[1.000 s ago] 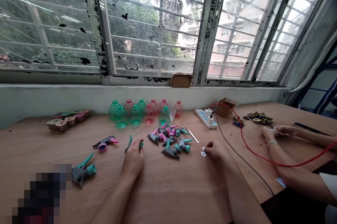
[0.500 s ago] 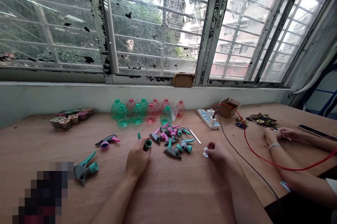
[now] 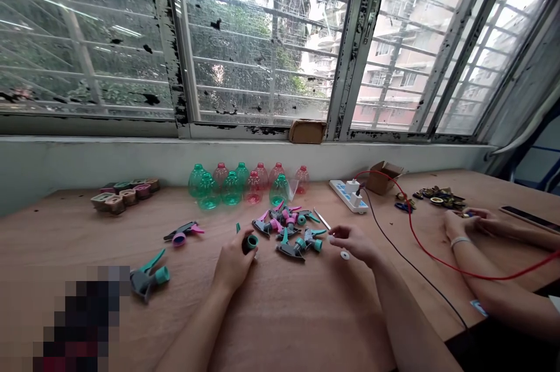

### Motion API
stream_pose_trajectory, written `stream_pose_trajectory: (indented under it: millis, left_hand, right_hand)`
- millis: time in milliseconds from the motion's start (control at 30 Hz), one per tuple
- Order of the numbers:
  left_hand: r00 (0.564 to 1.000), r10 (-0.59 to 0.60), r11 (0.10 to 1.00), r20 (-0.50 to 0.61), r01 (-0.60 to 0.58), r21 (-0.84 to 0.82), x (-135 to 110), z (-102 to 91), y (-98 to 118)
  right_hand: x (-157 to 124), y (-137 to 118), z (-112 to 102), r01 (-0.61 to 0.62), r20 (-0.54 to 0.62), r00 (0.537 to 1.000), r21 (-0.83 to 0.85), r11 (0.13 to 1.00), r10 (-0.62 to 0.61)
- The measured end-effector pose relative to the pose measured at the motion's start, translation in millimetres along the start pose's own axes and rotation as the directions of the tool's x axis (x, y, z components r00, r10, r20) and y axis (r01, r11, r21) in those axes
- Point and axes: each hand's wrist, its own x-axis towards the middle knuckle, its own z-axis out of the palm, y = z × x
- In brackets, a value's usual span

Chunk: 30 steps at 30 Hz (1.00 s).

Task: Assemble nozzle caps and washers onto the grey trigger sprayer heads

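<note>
1. One small, flat, round white disc (image 3: 345,255) is seen on the brown wooden tabletop (image 3: 284,313), at 4 o'clock from the central pile of grey, pink and teal plastic spray heads (image 3: 290,218). Half a second earlier, two such discs were seen there.
2. The right hand (image 3: 356,244) has been raised and carried towards 10 o'clock. Its thumb and fingertips are pinched nearly together on a pale speck, taken to be the second disc (image 3: 331,238), though its outline is too faint for certainty.
3. By the left hand (image 3: 231,264), at 8 o'clock from the pile, a dark trigger spray head with a round teal collar (image 3: 251,239) is gripped, the fingers curled closely around it. Its open collar mouth is turned upward, as before.
4. One disc is thus judged picked up; disc and collar are drawn nearer, but apart.
</note>
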Motion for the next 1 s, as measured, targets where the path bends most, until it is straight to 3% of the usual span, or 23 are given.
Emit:
stream_pose_trajectory:
  millis: [133,300,467,567,667,1000]
  left_hand:
    - [0.999,0.021,0.999,0.032,-0.022,0.036,1,-2.1,-1]
    - [0.996,0.049,0.999,0.078,-0.049,-0.008,-2,-2.1,3]
    - [0.985,0.076,0.982,0.154,-0.047,-0.184,-5,0.9,6]
    - [0.971,0.129,0.968,0.203,-0.078,-0.240,-7,2.5,7]
    - [0.958,0.176,0.962,0.225,-0.120,-0.243,-9,4.2,10]
    - [0.941,0.206,0.963,0.269,-0.145,-0.229,-13,5.9,19]
  right_hand:
    - [2,-44,25,0.086,0.097,0.991,0.045,0.995,-0.090]
    - [5,-76,71,0.175,0.093,0.979,0.065,0.982,-0.181]
    - [3,-70,125,0.247,0.020,0.966,0.222,0.943,-0.257]
    - [3,-57,146,0.162,0.036,0.982,0.342,0.926,-0.185]
    - [2,-48,154,0.167,0.050,0.979,0.352,0.921,-0.197]
    - [-10,-43,151,0.402,-0.082,0.915,0.105,0.910,-0.395]
